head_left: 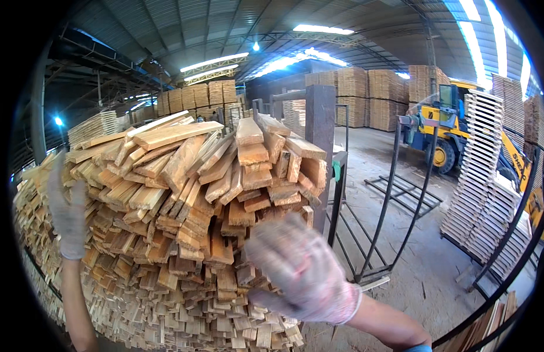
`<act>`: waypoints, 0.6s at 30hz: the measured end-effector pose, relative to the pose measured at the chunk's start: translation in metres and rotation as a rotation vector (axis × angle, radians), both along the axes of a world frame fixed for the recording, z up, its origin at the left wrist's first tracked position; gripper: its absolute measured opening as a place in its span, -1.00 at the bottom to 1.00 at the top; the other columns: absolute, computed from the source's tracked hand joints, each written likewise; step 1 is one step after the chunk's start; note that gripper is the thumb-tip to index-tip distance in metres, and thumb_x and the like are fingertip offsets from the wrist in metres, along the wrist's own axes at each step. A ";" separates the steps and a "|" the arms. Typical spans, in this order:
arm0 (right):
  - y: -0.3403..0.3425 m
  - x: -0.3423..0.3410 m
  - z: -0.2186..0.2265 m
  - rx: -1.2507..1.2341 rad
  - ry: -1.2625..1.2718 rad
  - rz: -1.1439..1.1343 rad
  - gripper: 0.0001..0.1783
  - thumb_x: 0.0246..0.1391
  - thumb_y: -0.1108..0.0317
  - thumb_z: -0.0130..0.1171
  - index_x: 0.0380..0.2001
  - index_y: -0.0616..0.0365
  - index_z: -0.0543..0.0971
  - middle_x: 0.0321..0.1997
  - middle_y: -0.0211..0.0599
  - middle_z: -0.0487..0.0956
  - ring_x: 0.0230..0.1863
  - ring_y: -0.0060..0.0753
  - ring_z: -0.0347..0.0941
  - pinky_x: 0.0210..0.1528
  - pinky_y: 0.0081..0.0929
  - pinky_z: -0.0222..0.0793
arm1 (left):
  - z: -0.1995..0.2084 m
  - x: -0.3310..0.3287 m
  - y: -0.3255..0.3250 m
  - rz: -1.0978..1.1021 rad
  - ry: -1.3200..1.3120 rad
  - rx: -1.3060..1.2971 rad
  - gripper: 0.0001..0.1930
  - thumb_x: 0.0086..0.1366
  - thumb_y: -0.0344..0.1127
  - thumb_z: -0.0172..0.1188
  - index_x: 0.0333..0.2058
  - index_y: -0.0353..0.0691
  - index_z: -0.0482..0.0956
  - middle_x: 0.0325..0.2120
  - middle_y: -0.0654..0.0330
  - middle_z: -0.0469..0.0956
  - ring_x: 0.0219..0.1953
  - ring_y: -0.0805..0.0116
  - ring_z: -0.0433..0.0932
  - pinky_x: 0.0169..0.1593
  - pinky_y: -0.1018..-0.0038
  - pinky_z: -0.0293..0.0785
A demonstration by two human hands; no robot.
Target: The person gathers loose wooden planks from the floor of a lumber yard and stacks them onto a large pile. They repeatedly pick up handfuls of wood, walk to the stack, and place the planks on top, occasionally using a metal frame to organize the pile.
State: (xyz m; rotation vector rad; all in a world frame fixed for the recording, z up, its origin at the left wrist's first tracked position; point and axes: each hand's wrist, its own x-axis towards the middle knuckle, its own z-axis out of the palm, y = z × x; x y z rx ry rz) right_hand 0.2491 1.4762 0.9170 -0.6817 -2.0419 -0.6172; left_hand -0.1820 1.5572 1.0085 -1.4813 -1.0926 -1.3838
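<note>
A tall pile of loose sawn wooden planks fills the space in front of me, with their cut ends facing me. My left hand, in a pale work glove, is raised at the pile's left side; its fingers stretch upward and hold nothing. In a stained glove, my right hand hovers before the pile's right part, blurred by motion. Its thumb stands apart from its bent fingers, and no plank shows between them. Several planks lie at uneven angles on top, including one broad pale plank.
A dark metal post borders the pile on the right. Beyond it stand black metal racks, a stack of slatted wood and a yellow wheel loader. Big plank stacks line the back of the shed.
</note>
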 end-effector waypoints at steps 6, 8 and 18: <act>0.035 0.100 0.008 0.187 0.272 -0.180 -0.47 0.11 0.25 0.29 0.12 0.28 0.53 0.11 0.06 0.57 0.14 0.07 0.54 0.24 -0.04 0.42 | 0.015 0.211 0.016 -0.652 0.251 -0.514 -0.19 0.38 0.29 0.04 0.28 -0.38 0.38 0.19 -0.09 0.46 0.17 0.14 0.51 0.24 0.31 0.43; 0.059 0.121 0.004 0.169 0.412 -0.144 -0.48 0.14 0.34 0.25 0.15 0.31 0.51 0.15 0.10 0.56 0.15 0.08 0.53 0.22 -0.14 0.42 | 0.035 0.243 0.035 -0.683 0.211 -0.619 -0.18 0.38 0.30 0.02 0.24 -0.40 0.42 0.13 -0.09 0.51 0.11 0.14 0.55 0.15 0.32 0.48; 0.164 0.216 -0.018 -0.191 0.492 -0.166 -0.55 0.16 0.41 0.26 0.12 0.26 0.55 0.03 0.03 0.62 0.05 -0.04 0.60 0.12 -0.27 0.49 | 0.087 0.294 0.189 -0.231 0.734 -0.962 -0.60 0.59 -0.11 -0.20 0.25 0.04 0.46 0.00 -0.07 0.62 0.06 -0.08 0.59 0.11 0.25 0.51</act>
